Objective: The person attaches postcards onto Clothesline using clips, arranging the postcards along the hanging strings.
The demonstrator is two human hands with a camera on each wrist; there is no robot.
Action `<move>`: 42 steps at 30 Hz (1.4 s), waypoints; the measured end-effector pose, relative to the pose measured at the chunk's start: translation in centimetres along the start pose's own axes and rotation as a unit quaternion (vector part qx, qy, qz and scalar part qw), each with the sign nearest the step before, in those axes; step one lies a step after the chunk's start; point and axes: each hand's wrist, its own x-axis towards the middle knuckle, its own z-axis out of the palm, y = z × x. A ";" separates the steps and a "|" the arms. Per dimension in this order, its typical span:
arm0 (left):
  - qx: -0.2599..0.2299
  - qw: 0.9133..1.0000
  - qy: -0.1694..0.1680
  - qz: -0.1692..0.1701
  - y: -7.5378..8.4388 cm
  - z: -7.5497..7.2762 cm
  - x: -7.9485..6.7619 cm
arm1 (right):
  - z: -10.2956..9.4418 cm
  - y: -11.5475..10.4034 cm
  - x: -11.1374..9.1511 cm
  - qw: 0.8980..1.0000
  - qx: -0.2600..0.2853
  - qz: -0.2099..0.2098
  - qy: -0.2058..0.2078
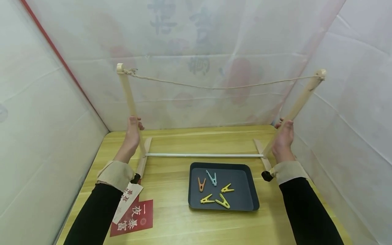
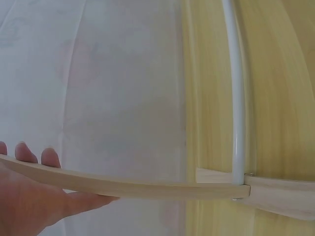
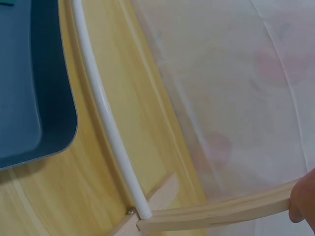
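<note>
A wooden rack stands on the table, with a left post (image 1: 127, 92), a right post (image 1: 301, 102) and a white rod (image 1: 202, 155) joining their feet. Between the post tops sags a thin string (image 1: 211, 88), knotted at both ends. My left hand (image 1: 132, 134) holds the left post around its middle; the left wrist view shows fingertips (image 2: 50, 157) on one side and the thumb on the other. On the right post, my right hand (image 1: 283, 137) grips at about the same height. Only a small part of that hand shows in the right wrist view.
In front of the rod lies a dark tray (image 1: 242, 200) holding several clothespins: an orange one (image 1: 201, 185), a light blue one (image 1: 212, 178) and yellow ones (image 1: 225, 201). Red and white paper cards (image 1: 144, 217) lie at the front left. White sheeting (image 1: 183, 112) encloses the table (image 1: 171, 224).
</note>
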 end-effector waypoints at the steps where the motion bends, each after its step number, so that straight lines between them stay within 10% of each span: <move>1: 0.001 1.000 0.004 0.000 0.0 -0.1 -0.1 | 0.2 0.0 0.0 1.000 -0.001 0.003 -0.002; 42: 0.000 0.999 0.027 -0.025 0.0 -4.9 -0.4 | 4.5 1.6 -0.5 0.998 -0.014 0.040 -0.056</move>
